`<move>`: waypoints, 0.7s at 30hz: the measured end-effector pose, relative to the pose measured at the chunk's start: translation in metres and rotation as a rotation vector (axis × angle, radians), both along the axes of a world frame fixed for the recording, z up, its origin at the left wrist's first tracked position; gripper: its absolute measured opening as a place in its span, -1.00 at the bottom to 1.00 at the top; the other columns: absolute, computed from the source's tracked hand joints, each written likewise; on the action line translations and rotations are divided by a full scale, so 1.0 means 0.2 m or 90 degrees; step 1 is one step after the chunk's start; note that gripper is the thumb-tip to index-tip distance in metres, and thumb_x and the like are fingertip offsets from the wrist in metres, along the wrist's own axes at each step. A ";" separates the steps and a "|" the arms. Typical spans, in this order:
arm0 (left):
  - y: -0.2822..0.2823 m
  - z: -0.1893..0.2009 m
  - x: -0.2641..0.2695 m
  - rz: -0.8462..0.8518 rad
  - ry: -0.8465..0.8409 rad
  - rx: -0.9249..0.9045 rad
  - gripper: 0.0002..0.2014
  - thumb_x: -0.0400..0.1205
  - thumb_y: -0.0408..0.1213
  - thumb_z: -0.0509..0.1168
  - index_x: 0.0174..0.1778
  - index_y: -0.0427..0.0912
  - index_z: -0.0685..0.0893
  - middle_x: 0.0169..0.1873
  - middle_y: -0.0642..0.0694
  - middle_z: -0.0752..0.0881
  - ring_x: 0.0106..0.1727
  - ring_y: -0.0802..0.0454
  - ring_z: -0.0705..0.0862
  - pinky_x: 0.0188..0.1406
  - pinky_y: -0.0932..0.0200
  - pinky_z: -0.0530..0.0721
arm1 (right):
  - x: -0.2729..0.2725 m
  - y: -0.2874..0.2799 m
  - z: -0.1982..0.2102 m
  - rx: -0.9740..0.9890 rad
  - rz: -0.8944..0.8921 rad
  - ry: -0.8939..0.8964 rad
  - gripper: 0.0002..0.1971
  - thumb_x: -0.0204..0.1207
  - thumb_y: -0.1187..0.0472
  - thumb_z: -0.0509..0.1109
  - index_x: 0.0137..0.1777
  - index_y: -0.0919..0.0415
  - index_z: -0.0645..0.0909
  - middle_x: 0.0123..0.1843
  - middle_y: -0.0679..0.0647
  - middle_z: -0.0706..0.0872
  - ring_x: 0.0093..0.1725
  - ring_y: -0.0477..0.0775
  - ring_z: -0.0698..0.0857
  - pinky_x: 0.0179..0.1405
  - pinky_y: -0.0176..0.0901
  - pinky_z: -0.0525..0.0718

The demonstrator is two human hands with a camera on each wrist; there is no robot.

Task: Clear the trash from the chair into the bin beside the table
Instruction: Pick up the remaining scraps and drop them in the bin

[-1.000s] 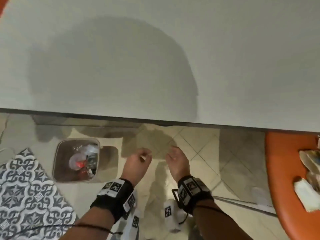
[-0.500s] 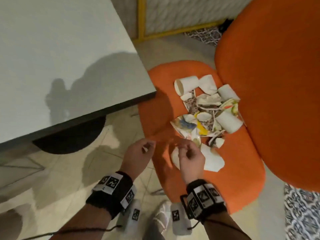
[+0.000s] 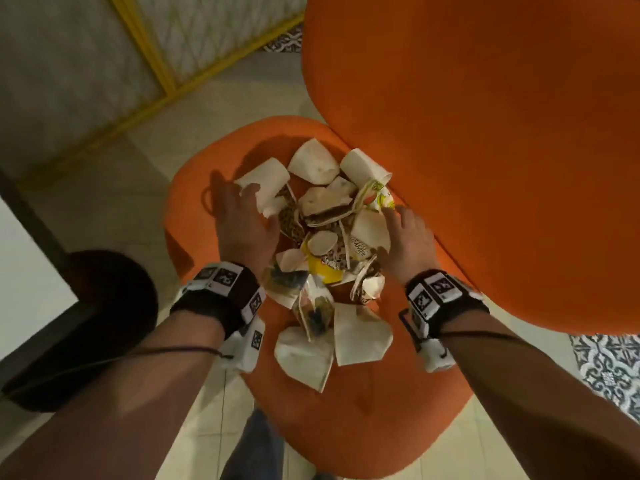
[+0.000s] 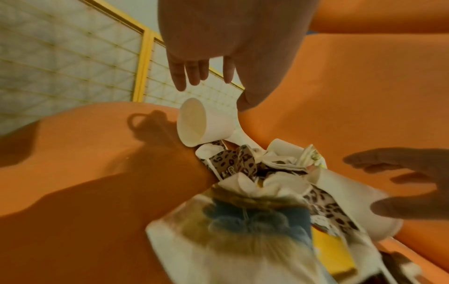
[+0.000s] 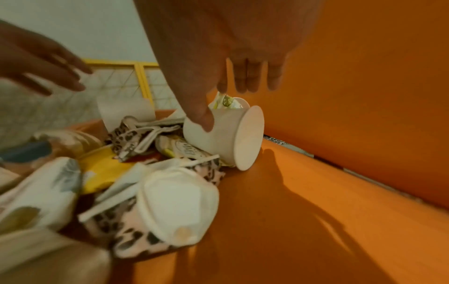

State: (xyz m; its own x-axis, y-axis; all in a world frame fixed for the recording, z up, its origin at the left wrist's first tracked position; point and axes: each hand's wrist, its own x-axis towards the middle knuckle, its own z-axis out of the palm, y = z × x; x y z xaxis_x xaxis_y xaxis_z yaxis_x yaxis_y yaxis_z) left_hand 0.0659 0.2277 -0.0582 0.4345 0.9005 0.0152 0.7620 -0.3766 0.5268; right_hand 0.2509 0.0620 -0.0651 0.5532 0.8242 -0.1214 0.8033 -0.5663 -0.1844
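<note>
Trash pile [image 3: 322, 251] sits heaped on the orange chair seat [image 3: 381, 410]: crushed white paper cups, leopard-print wrappers, a yellow scrap, flattened white cartons toward the near edge. Bin not in sight.

Left hand [image 3: 242, 223] over the pile's left flank, grip released, fingers straight and spread. From the left wrist view the fingertips [image 4: 178, 80] hang just above a white cup lying on its side [image 4: 196, 123], apart from it; thumb close to the cup's wall, contact unclear.

Right hand [image 3: 407, 237] at the pile's right flank, beside the chair back [image 3: 485, 150]. Grip released too, fingers extended. In the right wrist view its thumb [image 5: 204, 117] rests against the side of another tipped white cup [image 5: 228, 138]; the other fingers stand clear above it. Nothing is lifted or clasped by either hand.

Bench corner [image 3: 20, 265] at far left, tiled floor [image 3: 194, 112] beyond the seat.
</note>
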 end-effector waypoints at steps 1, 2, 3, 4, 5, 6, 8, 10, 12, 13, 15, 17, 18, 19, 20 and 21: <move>0.04 -0.01 0.05 -0.005 0.028 0.018 -0.45 0.53 -0.23 0.37 0.44 -0.15 0.40 0.61 -0.31 0.08 0.64 -0.29 0.02 0.55 -0.15 0.23 | 0.02 0.03 -0.02 -0.026 0.017 0.003 -0.28 0.39 0.15 0.48 0.55 0.22 0.31 0.45 0.25 0.46 0.40 0.33 0.43 0.40 0.21 0.39; 0.08 -0.02 0.09 -0.009 0.057 0.030 -0.43 0.53 -0.21 0.38 0.46 -0.15 0.38 0.61 -0.29 0.08 0.63 -0.31 0.03 0.54 -0.21 0.25 | 0.04 0.06 -0.03 -0.057 0.031 -0.001 -0.27 0.42 0.14 0.46 0.57 0.20 0.27 0.45 0.24 0.47 0.41 0.32 0.44 0.44 0.21 0.36; 0.12 -0.03 0.13 -0.011 0.088 0.027 -0.40 0.53 -0.20 0.37 0.48 -0.14 0.35 0.60 -0.28 0.09 0.62 -0.31 0.05 0.53 -0.24 0.26 | 0.04 0.08 -0.05 -0.098 0.038 -0.007 -0.26 0.44 0.13 0.43 0.60 0.18 0.22 0.47 0.23 0.46 0.43 0.30 0.44 0.48 0.21 0.33; 0.15 -0.04 0.16 -0.013 0.119 0.011 -0.36 0.53 -0.18 0.37 0.52 -0.13 0.30 0.58 -0.28 0.12 0.61 -0.31 0.09 0.52 -0.23 0.25 | 0.05 0.10 -0.08 -0.138 0.037 -0.009 -0.24 0.47 0.11 0.41 0.62 0.15 0.15 0.50 0.22 0.42 0.45 0.30 0.42 0.49 0.20 0.31; 0.18 -0.05 0.19 -0.016 0.148 -0.005 -0.33 0.54 -0.17 0.36 0.54 -0.13 0.25 0.56 -0.29 0.17 0.58 -0.30 0.14 0.51 -0.22 0.26 | 0.06 0.12 -0.10 -0.170 0.028 -0.002 -0.22 0.48 0.09 0.41 0.63 0.13 0.10 0.53 0.22 0.38 0.47 0.29 0.41 0.50 0.19 0.29; 0.21 -0.07 0.22 -0.020 0.172 -0.018 -0.31 0.54 -0.16 0.36 0.56 -0.14 0.22 0.53 -0.29 0.23 0.55 -0.30 0.20 0.49 -0.21 0.27 | 0.06 0.13 -0.11 -0.194 0.011 0.012 -0.20 0.48 0.05 0.41 0.64 0.11 0.07 0.56 0.22 0.35 0.49 0.29 0.39 0.49 0.18 0.30; 0.25 -0.11 0.26 -0.012 0.209 -0.042 -0.27 0.52 -0.15 0.38 0.56 -0.13 0.19 0.48 -0.30 0.31 0.49 -0.30 0.29 0.43 -0.20 0.31 | 0.06 0.13 -0.13 -0.211 -0.028 0.039 -0.18 0.47 -0.03 0.42 0.63 0.08 0.06 0.56 0.21 0.34 0.49 0.29 0.39 0.44 0.17 0.37; 0.28 -0.16 0.27 0.024 0.226 -0.069 -0.23 0.48 -0.10 0.44 0.55 -0.12 0.20 0.44 -0.30 0.37 0.45 -0.31 0.35 0.38 -0.21 0.33 | 0.06 0.13 -0.13 -0.203 -0.063 0.047 -0.20 0.45 -0.07 0.41 0.61 0.08 0.10 0.53 0.19 0.38 0.44 0.27 0.44 0.41 0.18 0.41; 0.30 -0.19 0.28 0.065 0.222 -0.094 -0.19 0.42 -0.05 0.49 0.52 -0.13 0.24 0.44 -0.30 0.39 0.42 -0.32 0.39 0.37 -0.23 0.33 | 0.05 0.10 -0.13 -0.169 -0.101 0.049 -0.22 0.43 -0.13 0.39 0.58 0.10 0.18 0.45 0.17 0.47 0.35 0.25 0.52 0.35 0.14 0.43; 0.31 -0.20 0.29 0.079 0.219 -0.101 -0.17 0.39 -0.03 0.52 0.50 -0.14 0.26 0.44 -0.29 0.39 0.40 -0.33 0.41 0.36 -0.23 0.32 | 0.04 0.09 -0.12 -0.141 -0.126 0.057 -0.22 0.41 -0.16 0.39 0.56 0.12 0.22 0.40 0.17 0.51 0.29 0.24 0.55 0.31 0.12 0.45; 0.34 -0.20 0.29 0.098 0.215 -0.114 -0.15 0.33 0.01 0.55 0.45 -0.17 0.29 0.42 -0.28 0.41 0.35 -0.34 0.46 0.32 -0.22 0.34 | 0.02 0.07 -0.09 -0.078 -0.197 0.095 -0.24 0.37 -0.14 0.44 0.50 0.14 0.28 0.31 0.15 0.58 0.20 0.23 0.61 0.20 0.07 0.52; 0.36 -0.19 0.28 0.127 0.155 -0.149 -0.18 0.32 -0.05 0.56 0.42 -0.21 0.32 0.36 -0.28 0.46 0.31 -0.36 0.51 0.29 -0.27 0.45 | -0.02 0.05 -0.05 -0.026 -0.273 0.157 -0.26 0.32 -0.09 0.50 0.45 0.12 0.31 0.25 0.14 0.61 0.14 0.23 0.64 0.09 0.07 0.62; 0.36 -0.17 0.28 0.151 0.104 -0.166 -0.22 0.33 -0.10 0.55 0.40 -0.22 0.34 0.33 -0.28 0.50 0.30 -0.35 0.53 0.26 -0.28 0.50 | -0.04 0.04 -0.03 -0.004 -0.301 0.185 -0.27 0.30 -0.06 0.52 0.43 0.10 0.31 0.23 0.14 0.63 0.11 0.24 0.66 0.03 0.06 0.64; 0.36 -0.14 0.27 0.173 0.052 -0.176 -0.27 0.36 -0.14 0.53 0.39 -0.23 0.36 0.31 -0.28 0.54 0.28 -0.32 0.56 0.24 -0.26 0.55 | -0.06 0.03 -0.02 0.021 -0.319 0.208 -0.28 0.30 -0.05 0.52 0.41 0.09 0.30 0.21 0.14 0.65 0.09 0.25 0.67 -0.04 0.04 0.66; 0.34 -0.10 0.26 0.183 0.011 -0.175 -0.33 0.40 -0.17 0.51 0.37 -0.23 0.39 0.29 -0.28 0.57 0.26 -0.30 0.59 0.21 -0.20 0.58 | -0.08 0.03 0.00 0.051 -0.328 0.224 -0.30 0.31 -0.02 0.52 0.40 0.09 0.31 0.18 0.15 0.66 0.07 0.26 0.68 -0.11 0.01 0.65; 0.31 -0.06 0.25 0.179 -0.011 -0.170 -0.39 0.44 -0.18 0.47 0.35 -0.23 0.41 0.27 -0.27 0.60 0.24 -0.28 0.61 0.15 -0.13 0.60 | -0.11 0.02 0.01 0.085 -0.330 0.236 -0.33 0.33 0.01 0.52 0.39 0.11 0.32 0.16 0.17 0.67 0.05 0.28 0.68 -0.17 -0.03 0.61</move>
State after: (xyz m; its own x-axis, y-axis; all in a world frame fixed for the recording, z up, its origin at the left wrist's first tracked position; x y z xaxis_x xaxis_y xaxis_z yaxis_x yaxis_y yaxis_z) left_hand 0.1153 0.2896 -0.0701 0.1713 0.9579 -0.2302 0.8060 -0.0019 0.5920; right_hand 0.2292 0.0653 -0.0629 0.8242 0.4834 -0.2949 0.3023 -0.8160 -0.4927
